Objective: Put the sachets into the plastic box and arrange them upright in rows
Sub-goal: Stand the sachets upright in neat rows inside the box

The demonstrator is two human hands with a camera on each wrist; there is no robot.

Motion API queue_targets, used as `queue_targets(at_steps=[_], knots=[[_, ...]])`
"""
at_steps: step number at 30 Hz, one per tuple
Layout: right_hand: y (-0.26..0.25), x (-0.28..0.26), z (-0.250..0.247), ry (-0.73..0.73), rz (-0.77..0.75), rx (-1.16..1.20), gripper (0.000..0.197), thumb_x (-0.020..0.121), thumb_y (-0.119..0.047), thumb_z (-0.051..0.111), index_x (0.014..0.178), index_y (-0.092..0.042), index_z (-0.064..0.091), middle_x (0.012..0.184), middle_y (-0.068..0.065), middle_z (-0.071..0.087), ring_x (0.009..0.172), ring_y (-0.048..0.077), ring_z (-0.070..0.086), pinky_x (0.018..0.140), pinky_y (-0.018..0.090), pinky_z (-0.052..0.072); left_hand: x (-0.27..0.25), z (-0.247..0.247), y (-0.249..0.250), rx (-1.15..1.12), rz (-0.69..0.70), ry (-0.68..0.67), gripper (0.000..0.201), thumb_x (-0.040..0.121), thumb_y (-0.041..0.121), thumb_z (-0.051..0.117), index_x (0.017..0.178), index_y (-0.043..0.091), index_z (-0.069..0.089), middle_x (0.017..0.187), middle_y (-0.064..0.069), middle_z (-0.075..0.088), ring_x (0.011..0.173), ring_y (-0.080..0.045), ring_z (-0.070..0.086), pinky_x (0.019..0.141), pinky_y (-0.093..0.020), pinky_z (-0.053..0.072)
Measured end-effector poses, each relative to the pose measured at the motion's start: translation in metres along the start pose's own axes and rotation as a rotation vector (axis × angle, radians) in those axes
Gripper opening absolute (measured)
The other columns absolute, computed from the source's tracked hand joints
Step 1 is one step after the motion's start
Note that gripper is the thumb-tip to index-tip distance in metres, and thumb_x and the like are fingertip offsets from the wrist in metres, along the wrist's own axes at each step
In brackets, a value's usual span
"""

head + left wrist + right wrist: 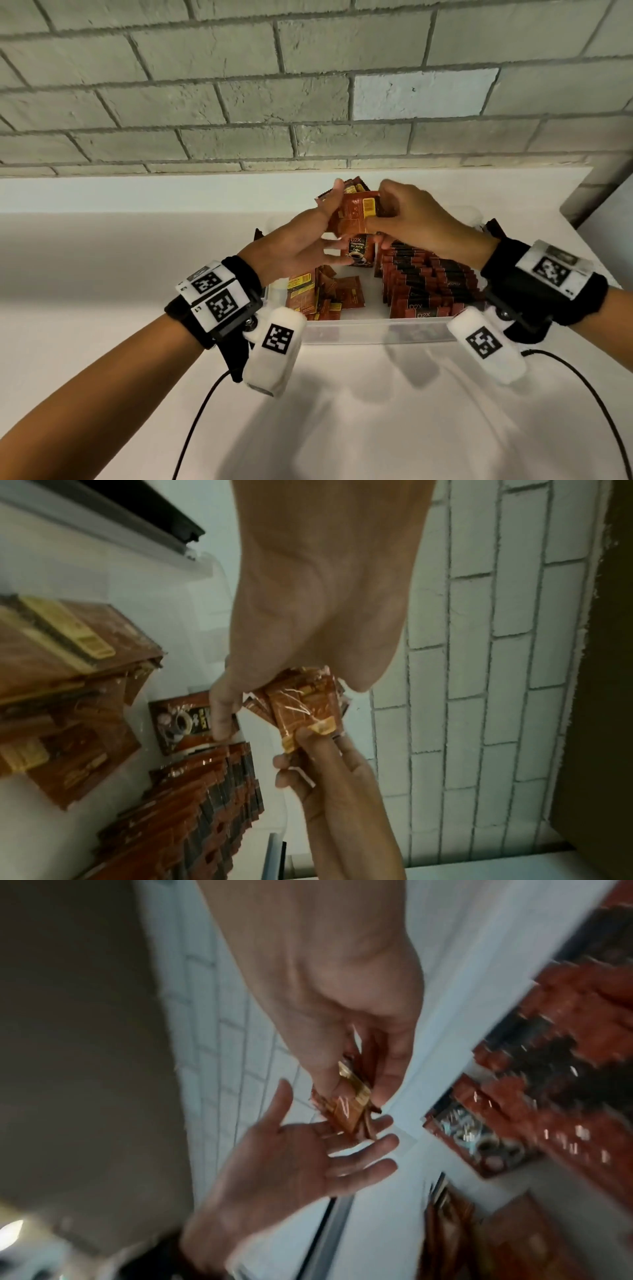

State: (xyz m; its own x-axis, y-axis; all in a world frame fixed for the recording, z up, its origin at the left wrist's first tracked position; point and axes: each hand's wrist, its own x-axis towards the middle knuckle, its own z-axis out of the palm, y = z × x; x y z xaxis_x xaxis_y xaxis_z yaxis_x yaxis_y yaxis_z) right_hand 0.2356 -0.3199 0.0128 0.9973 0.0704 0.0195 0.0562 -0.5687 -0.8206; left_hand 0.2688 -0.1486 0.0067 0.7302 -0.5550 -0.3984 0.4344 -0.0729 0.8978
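Head view, bottom up: both forearms come in from the lower corners, wrist rigs w/ black-white markers on each. White table (342, 411) under them, two cables trailing off the rigs.

Plastic box (376, 330) mid frame, clear, near wall just past the wrists. Inside, right half: upright rows of sachets (431, 284), red/black, packed tight, running front to back. Left half: loose sachets (322, 291) lying flat or leaning, not sorted. One black-coffee sachet (358, 250) stands upright at the far end of the rows, facing the camera.

Above the box, centre frame: held bunch of sachets (356, 214), several red ones fanned, yellow label showing, clear of the box floor.

Left hand (301, 246): fingers mostly straight and a bit spread, palm side against the bunch, thumb up along its left edge. Right wrist view shows those fingers splayed under the bunch's lower end – supporting, not clamped. In the left wrist view, a fingertip (219, 723) overlaps the black-coffee sachet; contact unclear.

Right hand (414, 219): thumb and fingers curled round the bunch's right edge, pinching it. Left wrist view confirms: right fingertips (304, 733) on the yellow label corner.

Right wrist view blurred, detail poor.

Behind the box: white ledge, then grey brick wall (308, 85) filling the upper half.
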Motion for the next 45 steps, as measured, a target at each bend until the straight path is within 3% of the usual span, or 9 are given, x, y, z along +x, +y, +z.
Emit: queue_targets(at_steps=[4,7,12,17,23,27,30,36,45], knots=[[0.002,-0.013,0.012,0.133,-0.415,-0.506,0.024,0.085,-0.021,0.066,0.091,-0.016,0.043,0.077,-0.005,0.05,0.064,0.015,0.049,0.052,0.025,0.035,0.002,0.003,0.0,-0.301,0.073,-0.046,0.025,0.095,0.033,0.049,0.104,0.009,0.049,0.099,-0.016,0.055,0.102,-0.035,0.059,0.096,-0.048,0.05],[0.011,-0.015,0.011,0.105,-0.474,-0.554,0.023,0.086,-0.018,0.065,0.101,-0.012,0.049,0.085,-0.004,0.05,0.072,0.015,0.054,0.058,0.027,0.044,0.005,0.0,0.0,-0.382,0.162,-0.087,0.018,0.091,0.005,0.044,0.108,0.012,0.043,0.098,-0.017,0.05,0.1,-0.04,0.057,0.094,-0.055,0.048],[0.013,-0.009,-0.015,-0.072,-0.277,-0.16,0.044,0.069,-0.03,0.077,0.103,-0.012,0.056,0.102,-0.003,0.058,0.091,0.01,0.061,0.082,0.03,0.055,0.003,-0.005,-0.006,-0.362,0.229,-0.131,0.06,0.091,-0.012,0.04,0.139,0.024,0.035,0.13,-0.02,0.051,0.102,-0.043,0.062,0.079,-0.062,0.052],[0.012,-0.006,-0.02,-0.176,-0.025,0.103,0.054,0.059,-0.054,0.071,0.096,-0.019,0.053,0.108,-0.001,0.063,0.096,0.018,0.065,0.089,0.037,0.049,0.006,-0.006,-0.011,-0.214,0.256,-0.072,0.071,0.086,-0.017,0.049,0.141,0.025,0.036,0.127,-0.017,0.055,0.107,-0.03,0.061,0.088,-0.053,0.051],[0.015,0.002,-0.017,-0.061,0.128,0.227,0.048,0.081,-0.013,0.071,0.117,-0.012,0.038,0.1,0.01,0.062,0.086,0.019,0.065,0.065,0.021,0.054,0.008,-0.01,-0.017,-0.168,0.19,-0.068,0.052,0.09,-0.008,0.051,0.136,0.015,0.044,0.128,-0.02,0.058,0.111,-0.034,0.061,0.087,-0.049,0.051],[0.013,0.001,-0.023,-0.188,0.172,0.258,0.068,0.083,-0.001,0.067,0.137,-0.027,0.035,0.107,0.021,0.058,0.096,0.03,0.065,0.075,0.028,0.059,0.011,-0.017,-0.017,-0.201,0.155,-0.023,0.041,0.094,-0.004,0.047,0.132,0.012,0.047,0.116,-0.016,0.063,0.097,-0.027,0.066,0.08,-0.041,0.057],[0.014,0.004,-0.026,-0.235,0.212,0.217,0.059,0.082,0.0,0.068,0.13,-0.024,0.045,0.11,0.024,0.063,0.098,0.038,0.065,0.076,0.036,0.06,0.014,-0.024,-0.017,-0.131,0.145,0.004,0.04,0.09,-0.006,0.052,0.127,0.007,0.048,0.111,-0.015,0.064,0.095,-0.026,0.068,0.075,-0.039,0.059],[0.012,0.016,-0.028,-0.3,0.289,0.167,0.049,0.083,-0.003,0.067,0.125,-0.012,0.044,0.112,0.016,0.064,0.093,0.023,0.068,0.072,0.025,0.056,0.019,-0.03,-0.014,-0.023,0.136,0.05,0.043,0.086,-0.008,0.058,0.127,-0.002,0.049,0.11,-0.017,0.063,0.094,-0.022,0.067,0.083,-0.04,0.053],[0.006,0.028,-0.022,-0.25,0.473,0.752,0.04,0.072,-0.002,0.062,0.11,-0.007,0.055,0.098,0.006,0.064,0.094,0.018,0.06,0.077,0.028,0.053,0.025,-0.028,-0.013,-0.26,0.237,0.083,0.047,0.091,-0.003,0.052,0.136,0.007,0.042,0.125,-0.018,0.059,0.115,-0.035,0.058,0.08,-0.05,0.055]])
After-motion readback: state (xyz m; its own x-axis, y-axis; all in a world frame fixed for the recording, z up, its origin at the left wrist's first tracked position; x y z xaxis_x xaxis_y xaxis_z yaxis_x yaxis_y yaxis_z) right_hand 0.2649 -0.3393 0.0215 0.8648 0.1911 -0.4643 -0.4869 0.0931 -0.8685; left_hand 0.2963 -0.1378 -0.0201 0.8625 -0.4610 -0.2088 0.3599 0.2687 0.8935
